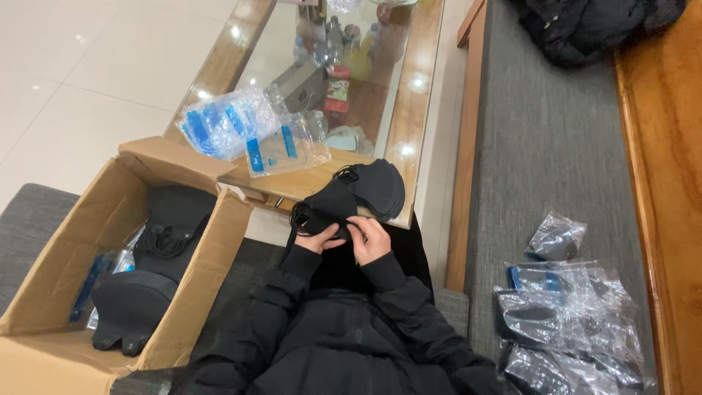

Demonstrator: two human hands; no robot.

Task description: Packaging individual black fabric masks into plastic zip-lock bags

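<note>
Both my hands pinch the stack of black masks (358,196) at the table's (420,110) near edge, left hand (319,240) underneath, right hand (371,238) closed on top; they look light, soft and floppy, so I judge gripping the folded edge safest.

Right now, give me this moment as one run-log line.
left hand: holding black masks | right hand: pinching same stack | cardboard box: open, more masks inside | bagged masks: on grey seat

Dim, cool indoor light; ceiling lamps glare off the glass table (413,95), dark clothing lacks detail.
</note>
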